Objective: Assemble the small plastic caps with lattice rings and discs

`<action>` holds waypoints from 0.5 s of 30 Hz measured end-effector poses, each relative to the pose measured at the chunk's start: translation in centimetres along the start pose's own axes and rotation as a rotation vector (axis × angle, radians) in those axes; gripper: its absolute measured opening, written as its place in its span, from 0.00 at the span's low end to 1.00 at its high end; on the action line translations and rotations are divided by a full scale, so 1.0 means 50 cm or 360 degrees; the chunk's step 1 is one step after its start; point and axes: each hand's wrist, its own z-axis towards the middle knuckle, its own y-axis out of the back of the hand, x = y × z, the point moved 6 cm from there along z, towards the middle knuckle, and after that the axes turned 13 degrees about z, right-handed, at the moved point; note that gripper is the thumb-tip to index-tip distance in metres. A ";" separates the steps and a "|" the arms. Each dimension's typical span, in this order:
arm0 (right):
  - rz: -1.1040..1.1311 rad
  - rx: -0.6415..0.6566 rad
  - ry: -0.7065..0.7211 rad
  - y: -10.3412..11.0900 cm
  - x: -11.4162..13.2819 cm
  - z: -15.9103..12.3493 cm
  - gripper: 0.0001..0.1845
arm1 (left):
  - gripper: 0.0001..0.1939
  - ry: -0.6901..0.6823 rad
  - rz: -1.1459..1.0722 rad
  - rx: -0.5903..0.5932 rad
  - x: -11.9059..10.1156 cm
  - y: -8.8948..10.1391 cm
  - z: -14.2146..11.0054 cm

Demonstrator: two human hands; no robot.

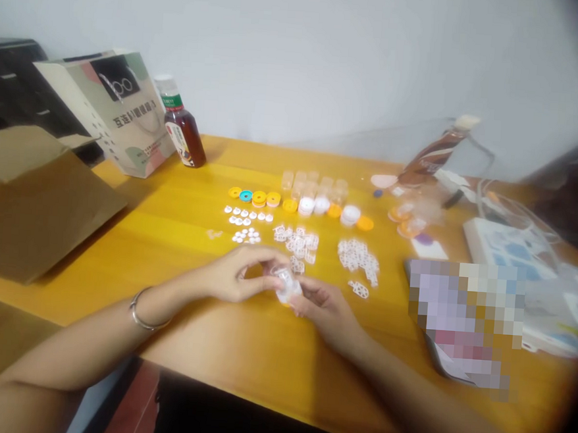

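My left hand (240,274) and my right hand (323,306) meet over the yellow table (179,235), both pinching a small clear plastic piece (287,285) between the fingertips. A silver bracelet (144,310) circles my left wrist. Just beyond the hands lie several small white lattice pieces (298,242) and another cluster of them (359,256). Left of those sit several tiny white round parts (245,223). A row of yellow, blue and orange rings (255,197) and several clear cups (315,184) stands farther back.
A brown drink bottle (182,127) and a paper gift bag (113,108) stand at the back left, cardboard (37,205) at the left edge. A second bottle (434,154) leans at the back right. A blurred-out flat object (464,321) and white items (514,249) lie right.
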 end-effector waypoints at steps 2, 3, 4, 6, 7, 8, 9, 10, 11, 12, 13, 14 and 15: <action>-0.0013 0.0029 0.0032 -0.003 0.005 -0.002 0.12 | 0.11 -0.0062 -0.0038 -0.0030 -0.005 -0.001 0.001; -0.0027 0.0030 0.0040 -0.004 0.006 -0.002 0.13 | 0.11 -0.0075 -0.0058 -0.0037 -0.006 -0.002 0.001; -0.0044 0.0022 0.0044 -0.002 0.007 -0.002 0.13 | 0.10 -0.0075 -0.0077 -0.0049 -0.005 -0.003 0.002; -0.0064 -0.0030 0.0047 0.004 0.006 -0.002 0.15 | 0.10 -0.0045 -0.0123 -0.0098 -0.002 -0.003 0.004; -0.0063 -0.0058 0.0040 0.008 0.003 -0.001 0.16 | 0.09 -0.0021 -0.0156 -0.0134 0.001 -0.003 0.005; -0.0048 -0.0077 0.0030 0.011 -0.001 -0.001 0.17 | 0.09 0.0003 -0.0198 -0.0167 0.003 -0.003 0.006; -0.0015 -0.0087 0.0020 0.013 -0.005 -0.001 0.18 | 0.09 0.0022 -0.0249 -0.0192 0.005 -0.003 0.007; 0.0030 -0.0080 0.0009 0.014 -0.010 0.000 0.20 | 0.09 0.0036 -0.0306 -0.0201 0.007 -0.004 0.008; 0.0083 -0.0062 -0.0002 0.014 -0.015 0.000 0.21 | 0.10 0.0041 -0.0360 -0.0201 0.009 -0.006 0.009; 0.0133 -0.0039 -0.0011 0.012 -0.020 0.000 0.22 | 0.11 0.0037 -0.0400 -0.0194 0.010 -0.007 0.010; 0.0176 -0.0021 -0.0016 0.011 -0.024 0.000 0.23 | 0.13 0.0026 -0.0422 -0.0182 0.010 -0.008 0.011; 0.0211 -0.0011 -0.0020 0.010 -0.028 -0.001 0.23 | 0.14 0.0009 -0.0427 -0.0169 0.011 -0.010 0.013; 0.0238 -0.0002 -0.0024 0.009 -0.031 -0.001 0.24 | 0.15 -0.0010 -0.0422 -0.0158 0.011 -0.011 0.014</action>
